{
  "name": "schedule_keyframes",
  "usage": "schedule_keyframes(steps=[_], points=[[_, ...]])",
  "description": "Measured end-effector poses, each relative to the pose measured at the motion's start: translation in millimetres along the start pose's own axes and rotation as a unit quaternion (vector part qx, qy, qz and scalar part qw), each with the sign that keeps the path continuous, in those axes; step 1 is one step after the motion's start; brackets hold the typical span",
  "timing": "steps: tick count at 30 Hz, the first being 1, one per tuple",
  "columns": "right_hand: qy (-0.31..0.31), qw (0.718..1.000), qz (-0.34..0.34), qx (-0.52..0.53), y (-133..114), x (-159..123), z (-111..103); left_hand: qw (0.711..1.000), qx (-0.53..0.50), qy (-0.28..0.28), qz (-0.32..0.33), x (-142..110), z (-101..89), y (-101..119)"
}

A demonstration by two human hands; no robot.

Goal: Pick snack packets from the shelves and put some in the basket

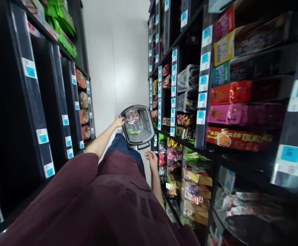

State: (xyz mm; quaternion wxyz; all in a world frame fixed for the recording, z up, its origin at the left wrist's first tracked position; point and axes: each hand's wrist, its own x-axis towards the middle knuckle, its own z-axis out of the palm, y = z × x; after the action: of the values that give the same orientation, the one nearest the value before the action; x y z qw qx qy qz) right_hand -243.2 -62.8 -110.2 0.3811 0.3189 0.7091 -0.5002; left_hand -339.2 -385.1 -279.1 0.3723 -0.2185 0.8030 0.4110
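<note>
Left of the basket [145, 127], black shelving [36, 102] bears round tubs [83, 100]. The left hand [119, 121] is closed on the basket's left edge. The basket (grey, slotted, round-cornered) contains glossy packets [132, 118]. Right of its near end, the right hand [152, 159], fingers loosely spread, lies near shelves [201, 136] of shiny bags [174, 154].

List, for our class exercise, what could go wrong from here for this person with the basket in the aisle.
Only the left hand grips the shopping basket, at one side, so it might tip and let the loose packets slide. The basket's opposite rim appears close to the right-hand shelving and could bump it. The open right hand, near packaged goods, might knock some askew.
</note>
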Motion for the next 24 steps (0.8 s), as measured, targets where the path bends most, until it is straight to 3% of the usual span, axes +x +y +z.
schedule_keyframes(steps=[4,7,12,15,17,20,24], points=[[-0.056,0.996,-0.064,0.005,-6,20,3,1.0,0.019,-0.005,0.006,32,4.1,13],[-0.06,0.998,-0.024,-0.013,17,30,-8,0.999,0.035,-0.034,-0.015,25,30.0,10],[-0.05,0.996,0.066,-0.024,60,59,-46,0.989,0.062,-0.104,-0.084,-41,107.6,-11],[-0.052,0.994,0.099,0.001,67,81,-71,0.979,0.082,-0.137,-0.126,-83,153.7,-15],[-0.045,0.993,0.111,0.015,68,98,-84,0.974,0.098,-0.158,-0.132,-94,175.7,-12],[-0.029,0.992,0.119,0.038,70,125,-93,0.967,0.114,-0.2,-0.107,-75,193.4,0],[-0.026,0.989,0.137,0.056,82,160,-78,0.96,0.134,-0.24,-0.052,-7,194.2,20]])
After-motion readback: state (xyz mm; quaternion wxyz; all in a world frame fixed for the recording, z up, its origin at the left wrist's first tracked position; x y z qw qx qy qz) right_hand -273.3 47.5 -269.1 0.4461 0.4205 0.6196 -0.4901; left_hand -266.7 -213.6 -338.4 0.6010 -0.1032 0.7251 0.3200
